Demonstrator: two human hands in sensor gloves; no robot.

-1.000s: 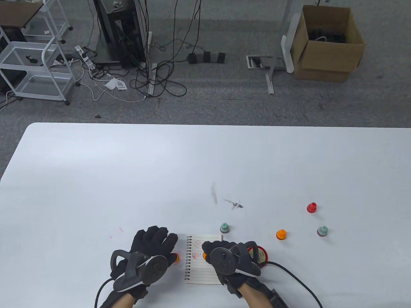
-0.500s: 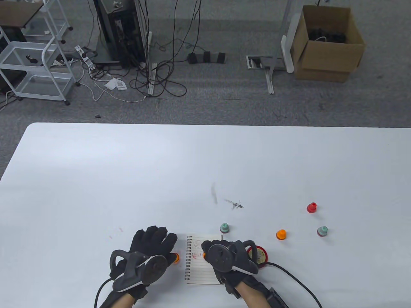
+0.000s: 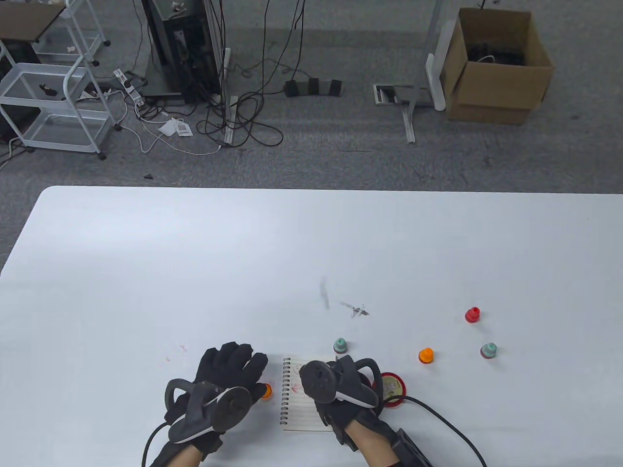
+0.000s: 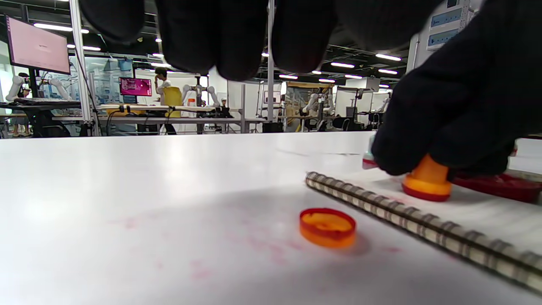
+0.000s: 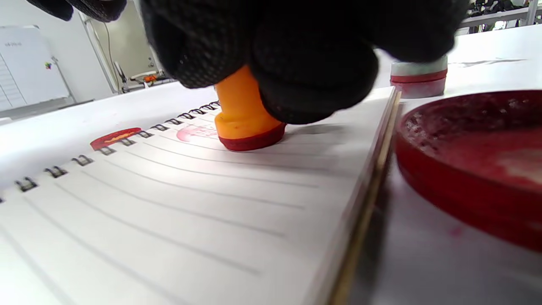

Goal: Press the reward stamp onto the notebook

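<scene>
Right hand [image 5: 296,46], grip clamped on the orange reward stamp [image 5: 243,114], presses its red base flat on the spiral notebook [image 5: 169,220]. Judged light, rigid; best pinched at the narrow neck. Left hand [image 3: 226,372] relaxed on bench [image 3: 311,243].

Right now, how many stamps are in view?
5: one orange stamp pressed on the notebook by the right hand; loose on the table, teal, orange, red, teal.
</scene>
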